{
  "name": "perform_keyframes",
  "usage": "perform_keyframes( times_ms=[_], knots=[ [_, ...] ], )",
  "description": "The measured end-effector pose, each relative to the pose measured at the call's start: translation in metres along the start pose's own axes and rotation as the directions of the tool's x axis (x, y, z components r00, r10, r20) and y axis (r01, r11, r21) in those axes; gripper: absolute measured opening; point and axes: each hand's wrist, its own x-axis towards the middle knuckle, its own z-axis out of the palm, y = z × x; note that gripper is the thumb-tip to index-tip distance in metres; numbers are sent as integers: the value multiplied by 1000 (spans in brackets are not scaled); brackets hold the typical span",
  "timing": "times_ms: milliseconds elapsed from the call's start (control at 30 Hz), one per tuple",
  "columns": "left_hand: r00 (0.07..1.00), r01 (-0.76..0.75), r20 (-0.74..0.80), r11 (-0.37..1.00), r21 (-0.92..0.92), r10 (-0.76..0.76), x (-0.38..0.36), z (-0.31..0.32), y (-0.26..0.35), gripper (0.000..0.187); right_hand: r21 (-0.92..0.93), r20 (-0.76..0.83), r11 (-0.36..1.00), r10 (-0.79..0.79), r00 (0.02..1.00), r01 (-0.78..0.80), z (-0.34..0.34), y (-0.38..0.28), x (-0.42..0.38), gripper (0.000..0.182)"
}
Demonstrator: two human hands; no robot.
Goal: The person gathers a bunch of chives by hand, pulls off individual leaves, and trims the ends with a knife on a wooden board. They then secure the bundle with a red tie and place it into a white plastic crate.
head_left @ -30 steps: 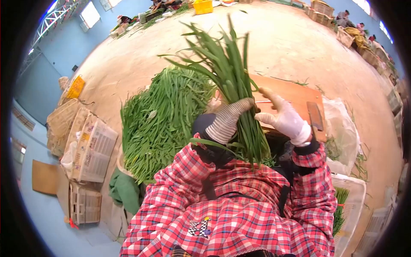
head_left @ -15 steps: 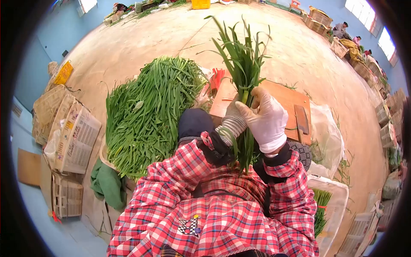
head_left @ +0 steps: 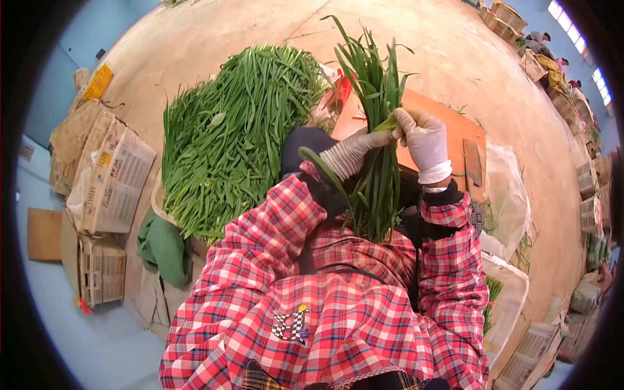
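Note:
A tall bunch of garlic chives (head_left: 380, 84) stands upright in front of my chest, with its leaf tips both above and below my grip. My left hand (head_left: 348, 156), in a grey striped glove, is closed around the middle of the bunch. On the bunch's right side, my white-gloved right hand (head_left: 426, 140) pinches a yellowish-green leaf (head_left: 385, 125) that lies across the front near my left fingers. To the left rises a large pile of loose garlic chives (head_left: 253, 130). Behind the bunch is an orange-brown board (head_left: 448, 120) with a wide-bladed knife (head_left: 472, 162) on its right edge.
Red strips (head_left: 341, 88) lie by the board's left corner. Clear plastic (head_left: 506, 201) and a white crate (head_left: 513, 286) holding tied chives are at my right. Stacked crates (head_left: 123, 182) and green cloth (head_left: 166, 250) sit at left. People (head_left: 538, 44) work far off at right.
My right hand has shifted from in front of the bunch to its right side, pulling a yellowish leaf across. My left hand stays around the bunch. The view has tipped downward.

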Motion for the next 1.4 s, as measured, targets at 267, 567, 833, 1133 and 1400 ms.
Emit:
perform_keyframes(
  times_ms=[267,567,833,1133,1400],
  knots=[
    [992,-85,-102,990,-115,74,11,-61,-16,38,-44,-154,998,-42,987,36,-12,-45,-21,21],
    [965,-60,-261,933,-354,-37,1,-70,-5,23,-45,-138,950,-314,939,311,-164,-89,-58,20],
    [998,-63,-27,963,-262,58,5,-65,4,27,-526,247,850,159,956,-6,-132,38,-58,69],
    [988,-97,-127,994,-54,89,5,31,31,26,-119,-68,956,-279,958,270,-36,5,-17,52],
    [934,-115,-354,980,-159,52,21,-31,16,32,-509,121,801,-298,947,317,-13,-13,-92,27]
  ],
)
